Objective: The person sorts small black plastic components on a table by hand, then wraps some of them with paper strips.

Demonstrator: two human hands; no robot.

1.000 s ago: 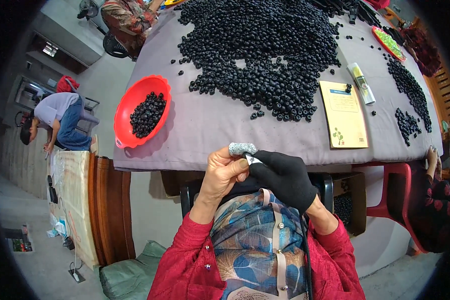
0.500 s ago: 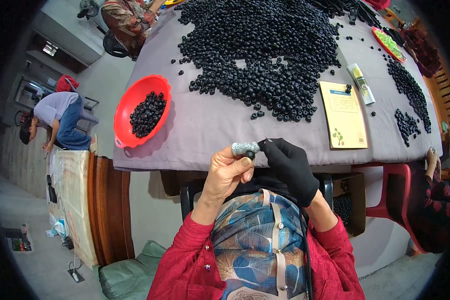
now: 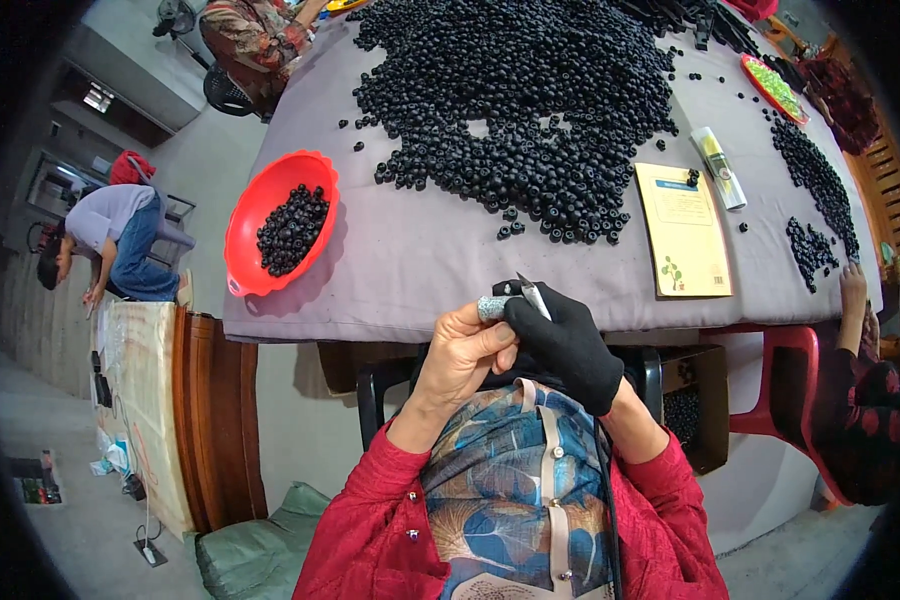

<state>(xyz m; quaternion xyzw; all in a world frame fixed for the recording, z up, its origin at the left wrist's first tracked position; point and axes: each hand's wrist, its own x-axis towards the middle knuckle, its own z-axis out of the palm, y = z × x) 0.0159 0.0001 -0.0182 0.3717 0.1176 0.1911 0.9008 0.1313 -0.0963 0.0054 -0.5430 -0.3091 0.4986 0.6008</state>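
Observation:
My bare left hand (image 3: 467, 348) is pinched closed in front of the table's near edge, with a speckled grey wrap (image 3: 492, 307) around its index finger. A black bead showed in this pinch half a second ago; its place is now hidden behind the right glove. My right hand (image 3: 570, 345), in a black glove, presses against the left fingertips. It is closed on a small knife, whose pointed silvery blade (image 3: 535, 299) sticks up over the glove. Most of its handle is covered.
Black beads (image 3: 510, 110) lie heaped across the grey tablecloth (image 3: 420, 270). At left stands a red bowl (image 3: 315, 215) of beads; at right are a yellow booklet (image 3: 685, 240) and a clear tube (image 3: 720, 170). Other people sit around the table; one bends over farther left.
The hands have come closer together, and the gloved right hand has moved left over the left fingertips. The knife blade has turned into clear view, while the bead has gone out of sight.

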